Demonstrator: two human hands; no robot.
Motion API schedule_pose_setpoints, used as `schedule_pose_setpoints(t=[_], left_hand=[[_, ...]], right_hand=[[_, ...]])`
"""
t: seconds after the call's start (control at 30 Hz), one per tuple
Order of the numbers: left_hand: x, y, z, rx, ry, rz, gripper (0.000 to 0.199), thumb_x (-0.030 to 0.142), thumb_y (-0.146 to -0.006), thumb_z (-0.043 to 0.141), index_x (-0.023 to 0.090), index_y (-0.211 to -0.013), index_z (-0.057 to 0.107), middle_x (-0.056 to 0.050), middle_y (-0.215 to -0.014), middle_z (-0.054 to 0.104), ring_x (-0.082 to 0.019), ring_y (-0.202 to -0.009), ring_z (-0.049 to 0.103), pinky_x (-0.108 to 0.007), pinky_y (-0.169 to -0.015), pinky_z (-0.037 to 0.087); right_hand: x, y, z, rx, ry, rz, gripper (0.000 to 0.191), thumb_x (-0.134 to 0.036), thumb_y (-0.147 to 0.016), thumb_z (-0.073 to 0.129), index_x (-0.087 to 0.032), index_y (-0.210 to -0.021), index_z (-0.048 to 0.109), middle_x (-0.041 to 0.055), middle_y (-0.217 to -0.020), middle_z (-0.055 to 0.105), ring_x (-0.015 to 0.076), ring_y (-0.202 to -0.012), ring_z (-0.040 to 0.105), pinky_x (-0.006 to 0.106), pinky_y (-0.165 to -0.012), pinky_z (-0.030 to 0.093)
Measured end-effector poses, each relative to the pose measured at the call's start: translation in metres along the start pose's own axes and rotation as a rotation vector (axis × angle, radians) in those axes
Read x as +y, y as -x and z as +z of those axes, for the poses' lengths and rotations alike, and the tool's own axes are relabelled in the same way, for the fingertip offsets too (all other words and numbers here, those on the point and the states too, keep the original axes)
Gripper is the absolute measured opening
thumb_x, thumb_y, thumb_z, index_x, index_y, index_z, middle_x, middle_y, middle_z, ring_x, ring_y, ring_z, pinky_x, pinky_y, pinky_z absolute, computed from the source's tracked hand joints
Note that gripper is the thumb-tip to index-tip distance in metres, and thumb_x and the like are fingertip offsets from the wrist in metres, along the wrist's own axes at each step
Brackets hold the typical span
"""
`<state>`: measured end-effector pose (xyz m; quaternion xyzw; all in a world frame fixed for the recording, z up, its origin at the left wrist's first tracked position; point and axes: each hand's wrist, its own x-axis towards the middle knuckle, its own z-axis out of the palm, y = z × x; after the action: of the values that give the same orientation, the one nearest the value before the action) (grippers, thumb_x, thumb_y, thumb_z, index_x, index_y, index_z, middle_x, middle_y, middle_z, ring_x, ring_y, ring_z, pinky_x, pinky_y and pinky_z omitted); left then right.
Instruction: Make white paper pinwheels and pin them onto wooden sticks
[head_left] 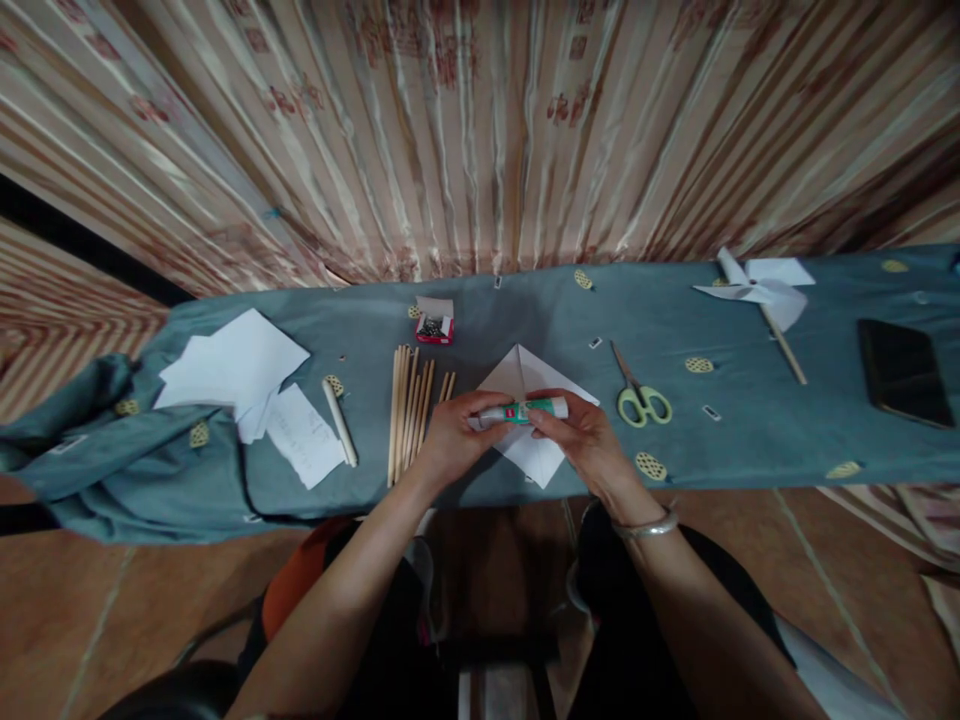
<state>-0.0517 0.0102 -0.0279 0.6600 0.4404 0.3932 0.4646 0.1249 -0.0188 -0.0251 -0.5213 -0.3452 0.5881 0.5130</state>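
Observation:
Between my two hands lies a glue stick [519,412] with a green and white label, held level. My left hand [459,432] pinches its left end, and my right hand [581,432] grips the right end. Under it, a white paper square [536,460] with crease lines rests on the cloth, partly hidden by my fingers. Wooden sticks [405,410] are lined up left of my left hand. Green-handled scissors [643,402] lie to the right of my right hand. A small red box [434,328] stands with its lid up, dark small pieces inside.
On the blue-green cloth [525,300] are white papers [240,365], a written note [304,437] and a white pen-like item [341,422] at left. A paper pinwheel [765,295] on a stick and a dark phone [904,370] lie at right. A curtain [480,130] hangs behind.

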Motion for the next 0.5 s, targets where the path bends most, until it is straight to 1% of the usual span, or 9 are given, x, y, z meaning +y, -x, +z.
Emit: schedule_pose_setpoints(t=[0.1,0.17,0.23,0.37,0.43,0.5], left_hand=[[-0.006,-0.003,-0.005,0.101,-0.062,-0.028,0.022,0.024,-0.073,0.072,0.021,-0.095,0.074,-0.004,-0.093,0.076,-0.018,-0.083,0.070,-0.029,-0.076,0.053],[-0.009,-0.008,-0.012,0.191,-0.155,-0.034,0.023,0.023,-0.073,0.071,0.022,-0.096,0.073,-0.003,-0.094,0.075,-0.018,-0.083,0.069,-0.029,-0.076,0.053],[-0.012,-0.014,-0.022,0.264,-0.277,-0.010,0.023,0.023,-0.073,0.070,0.022,-0.096,0.072,-0.003,-0.095,0.074,-0.018,-0.085,0.068,-0.030,-0.078,0.053],[-0.018,-0.022,-0.049,0.421,-0.475,0.029,0.022,0.025,-0.074,0.069,0.021,-0.095,0.073,-0.005,-0.093,0.072,-0.021,-0.090,0.066,-0.034,-0.086,0.051],[-0.019,-0.021,-0.066,0.500,-0.542,0.010,0.024,0.026,-0.072,0.070,0.019,-0.094,0.074,-0.006,-0.093,0.072,-0.022,-0.089,0.066,-0.033,-0.084,0.051],[-0.021,-0.018,-0.084,0.521,-0.613,-0.042,0.025,0.028,-0.074,0.067,0.018,-0.097,0.074,-0.006,-0.092,0.073,-0.023,-0.091,0.066,-0.032,-0.083,0.050]], right_hand=[[-0.002,-0.001,-0.005,0.036,-0.035,-0.019,0.040,-0.043,-0.063,0.085,-0.023,-0.095,0.071,0.0014,-0.084,0.075,0.0146,-0.074,0.068,0.026,-0.066,0.051],[-0.004,-0.002,-0.010,0.049,-0.030,-0.028,0.040,-0.043,-0.065,0.084,-0.023,-0.097,0.070,0.0036,-0.089,0.076,0.0161,-0.078,0.069,0.027,-0.068,0.051],[-0.005,-0.003,-0.015,0.053,-0.006,-0.036,0.039,-0.042,-0.067,0.083,-0.023,-0.099,0.070,0.0052,-0.093,0.077,0.0167,-0.080,0.070,0.028,-0.069,0.051],[-0.004,-0.003,-0.021,0.054,0.023,-0.040,0.036,-0.041,-0.069,0.081,-0.023,-0.099,0.070,0.0053,-0.092,0.077,0.0172,-0.079,0.071,0.028,-0.067,0.052],[-0.003,-0.003,-0.022,0.050,0.028,-0.038,0.035,-0.041,-0.069,0.082,-0.023,-0.097,0.070,0.0050,-0.091,0.077,0.0173,-0.078,0.071,0.028,-0.066,0.052],[-0.004,-0.002,-0.023,0.045,0.034,-0.038,0.034,-0.041,-0.069,0.082,-0.023,-0.097,0.070,0.0049,-0.091,0.077,0.0173,-0.078,0.071,0.028,-0.066,0.052]])
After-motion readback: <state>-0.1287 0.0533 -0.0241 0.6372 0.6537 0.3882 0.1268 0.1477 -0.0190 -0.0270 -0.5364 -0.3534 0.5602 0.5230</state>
